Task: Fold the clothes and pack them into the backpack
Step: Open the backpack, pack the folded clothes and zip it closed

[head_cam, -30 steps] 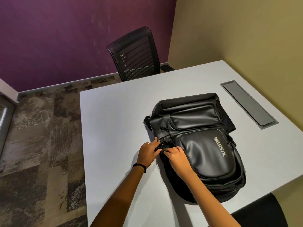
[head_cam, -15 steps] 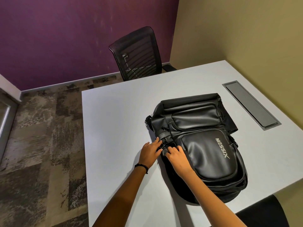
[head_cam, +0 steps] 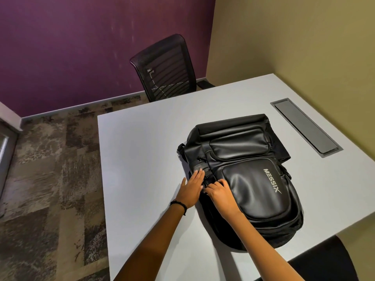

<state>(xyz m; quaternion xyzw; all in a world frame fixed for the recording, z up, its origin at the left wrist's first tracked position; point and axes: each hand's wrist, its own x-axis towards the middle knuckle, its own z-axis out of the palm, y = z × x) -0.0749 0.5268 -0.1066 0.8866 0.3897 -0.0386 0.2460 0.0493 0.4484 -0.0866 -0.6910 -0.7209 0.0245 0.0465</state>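
Backpack (head_cam: 251,179) is lying front-up on the white table (head_cam: 142,159), its top toward the far end and its base toward the near edge, pockets zipped and the MESSIX panel facing the ceiling. From where I stand, hardly anything has shifted in the last second. The bag has not moved, and both hands remain bunched at its left side. The one real difference is the left hand (head_cam: 190,189), which has crept a little farther onto the bag. Its fingers (head_cam: 199,173) now lie straight and pressed together on the side band, thumb held apart over the table, bracing the bag. The right hand (head_cam: 221,194) is curled, its fingertips (head_cam: 209,187) pinching a small dark fastening (head_cam: 205,184) at the bag's left edge; zip pull or buckle, I cannot tell which. No clothes are in sight anywhere on the table. I would guess the work is on that fastening, with the left hand steadying, but whether the bag is being opened for packing or shut after it I cannot say. A mesh office chair (head_cam: 166,65) stands at the far side, and a grey cable hatch (head_cam: 304,126) sits in the tabletop to the right.
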